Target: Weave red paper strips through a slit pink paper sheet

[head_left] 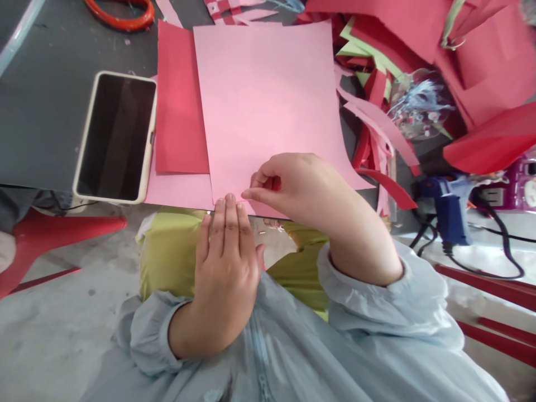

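A large pink paper sheet (pixel 268 95) lies on the dark table, its near edge overhanging the table's front. My right hand (pixel 301 187) rests on the sheet's near edge with thumb and forefinger pinched together on the paper. My left hand (pixel 228 262) lies flat, fingers stretched out and together, with the fingertips touching the sheet's near edge just left of my right hand. Both arms wear light blue sleeves.
A red sheet (pixel 180 106) and another pink sheet lie under the top one. A phone (pixel 115 137) in a pale case lies to the left. Red, pink and green paper scraps (pixel 377 89) pile up at right, beside a blue glue gun (pixel 448 209) with a black cable. Orange-handled scissors (pixel 121 14) lie at the far edge.
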Tool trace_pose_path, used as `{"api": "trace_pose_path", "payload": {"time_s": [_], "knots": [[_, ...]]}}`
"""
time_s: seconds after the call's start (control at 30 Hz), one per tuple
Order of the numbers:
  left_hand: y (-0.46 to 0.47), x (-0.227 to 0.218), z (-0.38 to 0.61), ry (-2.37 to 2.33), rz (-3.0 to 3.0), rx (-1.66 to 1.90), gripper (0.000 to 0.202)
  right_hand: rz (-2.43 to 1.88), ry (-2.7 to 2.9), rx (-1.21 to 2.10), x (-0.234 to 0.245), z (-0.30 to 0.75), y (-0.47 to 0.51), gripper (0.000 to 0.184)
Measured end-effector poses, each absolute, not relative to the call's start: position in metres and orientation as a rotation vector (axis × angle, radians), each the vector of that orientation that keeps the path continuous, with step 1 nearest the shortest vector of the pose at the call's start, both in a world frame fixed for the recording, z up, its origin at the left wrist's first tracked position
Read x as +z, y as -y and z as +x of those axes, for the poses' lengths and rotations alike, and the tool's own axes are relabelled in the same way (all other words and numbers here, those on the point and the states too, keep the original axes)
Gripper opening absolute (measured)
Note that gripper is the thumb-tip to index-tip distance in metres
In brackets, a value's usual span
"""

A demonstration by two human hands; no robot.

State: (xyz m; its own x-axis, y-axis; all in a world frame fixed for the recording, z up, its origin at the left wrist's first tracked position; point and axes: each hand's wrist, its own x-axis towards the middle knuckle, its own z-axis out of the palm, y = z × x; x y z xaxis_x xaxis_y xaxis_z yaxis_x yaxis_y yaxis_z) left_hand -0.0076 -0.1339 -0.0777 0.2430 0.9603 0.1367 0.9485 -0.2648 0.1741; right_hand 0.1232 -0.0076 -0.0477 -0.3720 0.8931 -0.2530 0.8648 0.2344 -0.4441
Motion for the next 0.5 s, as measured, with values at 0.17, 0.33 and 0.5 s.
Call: {"api": "trace_pose_path", "payload": {"time_s": [0.17,0.33,0.5], "knots": [[0.1305,-0.0775,-0.0117,-1.863,2.479,0.388,0.055,-1.762,2.448,0.839,-0.0415,0.1211,0.0073,0.019],[0.1296,-0.0772,-0.0132,-1.858,2.495,0.419,0.054,-1.784,2.461,0.849,-0.0398,0.1203,0.0066,0.018],[0.1296,-0.0779,-0.0157,-1.834,2.455,0.47,0.055,-1.794,2.44,0.87,-0.0402,0.1201,0.0065,0.018]]}}
